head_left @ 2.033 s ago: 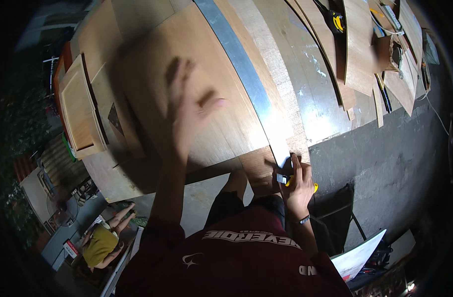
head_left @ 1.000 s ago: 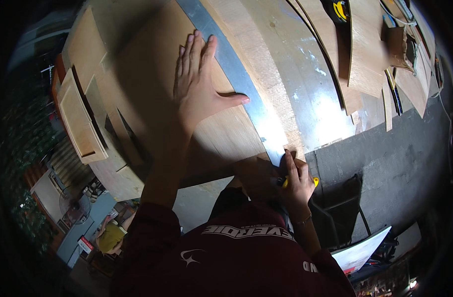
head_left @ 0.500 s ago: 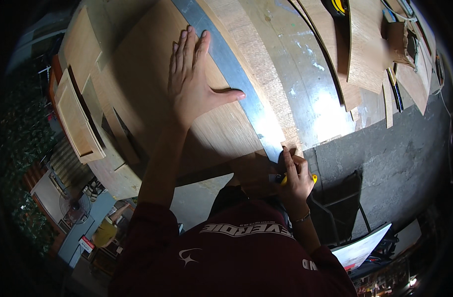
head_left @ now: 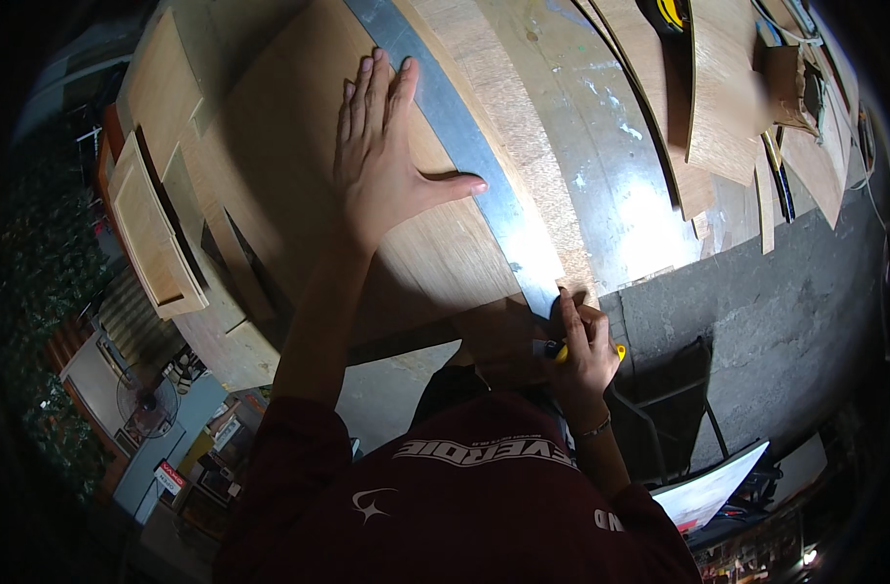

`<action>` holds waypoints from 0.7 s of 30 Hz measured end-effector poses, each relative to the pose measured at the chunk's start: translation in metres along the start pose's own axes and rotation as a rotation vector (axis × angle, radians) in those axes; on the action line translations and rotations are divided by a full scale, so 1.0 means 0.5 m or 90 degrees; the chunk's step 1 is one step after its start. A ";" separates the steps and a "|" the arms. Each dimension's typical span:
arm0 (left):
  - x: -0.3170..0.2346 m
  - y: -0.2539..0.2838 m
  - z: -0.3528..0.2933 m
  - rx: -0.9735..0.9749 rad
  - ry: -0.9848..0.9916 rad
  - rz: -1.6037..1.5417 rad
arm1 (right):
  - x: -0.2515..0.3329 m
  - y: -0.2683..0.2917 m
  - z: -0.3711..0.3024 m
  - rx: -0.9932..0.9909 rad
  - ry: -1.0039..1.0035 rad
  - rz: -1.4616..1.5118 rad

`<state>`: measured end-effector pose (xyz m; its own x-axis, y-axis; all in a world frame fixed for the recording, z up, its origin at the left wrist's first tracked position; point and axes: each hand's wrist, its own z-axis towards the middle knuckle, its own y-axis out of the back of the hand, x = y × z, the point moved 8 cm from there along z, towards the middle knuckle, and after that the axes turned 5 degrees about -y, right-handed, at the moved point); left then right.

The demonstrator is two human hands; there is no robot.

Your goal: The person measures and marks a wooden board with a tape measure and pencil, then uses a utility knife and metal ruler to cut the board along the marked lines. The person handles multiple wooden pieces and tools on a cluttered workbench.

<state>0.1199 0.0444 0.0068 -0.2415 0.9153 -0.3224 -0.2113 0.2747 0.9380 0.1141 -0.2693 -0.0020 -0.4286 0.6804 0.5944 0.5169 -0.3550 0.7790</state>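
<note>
My left hand (head_left: 386, 161) lies flat with its fingers spread on a light brown plywood sheet (head_left: 425, 268). Its thumb rests on a long metal straightedge (head_left: 464, 146), which runs along the sheet toward my body. At the near end of the straightedge, my right hand (head_left: 586, 346) is closed around a yellow and dark tool (head_left: 619, 352) that looks like a utility knife. The right index finger points forward against the straightedge's near end. Most of the tool, including any blade tip, is hidden by the fingers. A paler wood strip (head_left: 518, 127) shows along the straightedge's right side.
Thin wood offcuts (head_left: 722, 107) and a yellow and black tape measure (head_left: 671, 14) lie at the far right of the worktable (head_left: 615, 185). Framed wooden panels (head_left: 158, 229) are at the left edge. A fan (head_left: 148, 404) stands beyond, lower left. Dark metal legs (head_left: 659, 409) stand on the right-hand floor.
Both hands and the straightedge hold nearly the same place; the view has shifted very slightly. A person's arm and yellow clothing at the lower left have mostly gone from sight.
</note>
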 end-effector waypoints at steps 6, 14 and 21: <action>0.006 -0.003 0.001 0.015 -0.001 0.023 | 0.001 0.000 -0.003 -0.003 -0.020 0.001; 0.004 -0.001 0.002 0.002 -0.004 0.011 | -0.006 -0.004 -0.005 -0.007 -0.012 -0.014; 0.005 -0.001 0.002 0.007 -0.001 0.016 | -0.004 -0.003 -0.004 -0.010 -0.004 -0.019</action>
<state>0.1203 0.0468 0.0058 -0.2448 0.9226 -0.2982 -0.1941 0.2547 0.9473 0.1124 -0.2714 -0.0038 -0.4382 0.6951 0.5699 0.4927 -0.3444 0.7991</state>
